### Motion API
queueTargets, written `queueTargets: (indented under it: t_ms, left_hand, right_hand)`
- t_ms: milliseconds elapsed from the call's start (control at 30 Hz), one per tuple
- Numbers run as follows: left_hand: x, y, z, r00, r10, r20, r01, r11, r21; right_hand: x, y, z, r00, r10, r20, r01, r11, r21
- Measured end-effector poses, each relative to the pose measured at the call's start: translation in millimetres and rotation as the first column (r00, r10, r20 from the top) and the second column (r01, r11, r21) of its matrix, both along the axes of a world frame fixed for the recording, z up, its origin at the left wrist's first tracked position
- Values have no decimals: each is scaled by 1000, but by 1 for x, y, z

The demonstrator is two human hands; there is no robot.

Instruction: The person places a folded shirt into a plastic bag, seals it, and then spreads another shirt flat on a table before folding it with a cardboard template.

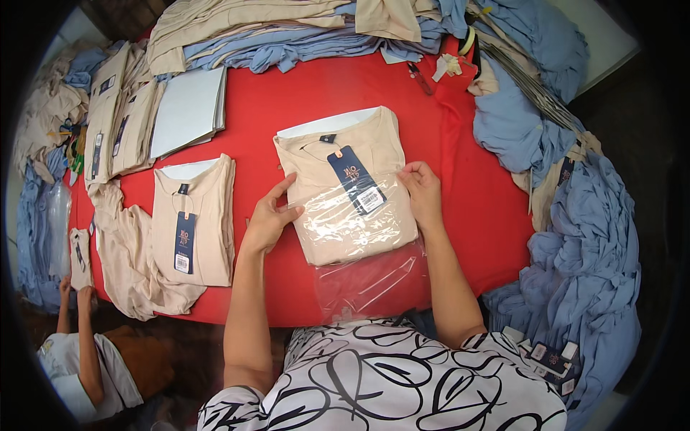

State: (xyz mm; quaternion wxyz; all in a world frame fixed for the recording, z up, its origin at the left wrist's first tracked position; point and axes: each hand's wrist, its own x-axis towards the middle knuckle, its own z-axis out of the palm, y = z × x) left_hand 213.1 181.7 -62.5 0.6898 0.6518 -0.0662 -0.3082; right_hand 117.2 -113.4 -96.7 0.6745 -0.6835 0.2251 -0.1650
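In front of me a folded beige shirt [323, 161] lies partly inside a clear plastic bag [363, 287]. The bag covers its lower half, and the bag's flat end trails toward me. A white board shows at the shirt's neckline, and a dark blue hang tag [357, 179] rests on its front. At the left side, my left hand [269, 219] holds the bag's edge, thumb on top and index finger along the shirt. My right hand [422, 194] pinches the bag's opening at the right side.
Another folded beige shirt [205, 237] with a tag lies to the left, beside a loose beige garment [126, 251]. White boards [188, 108] and folded shirts [129, 133] stand behind. Blue garments [575, 237] heap at right. A co-worker's hands [75, 294] are at far left.
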Motion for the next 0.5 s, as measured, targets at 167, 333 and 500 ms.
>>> queueTargets:
  t_ms: [167,333,500]
  left_hand:
    - [14,0,0,998,58,-9,-57,994,91]
    - [31,-8,1,982,91,166,-92,996,-1]
    - [59,5,5,988,-60,143,43,992,119]
  right_hand:
    - [32,-3,25,990,112,84,-44,819,-572]
    - [53,-4,41,984,165,-73,-173,745,-645]
    - [71,-23,56,947,171,-272,-276,868,-413]
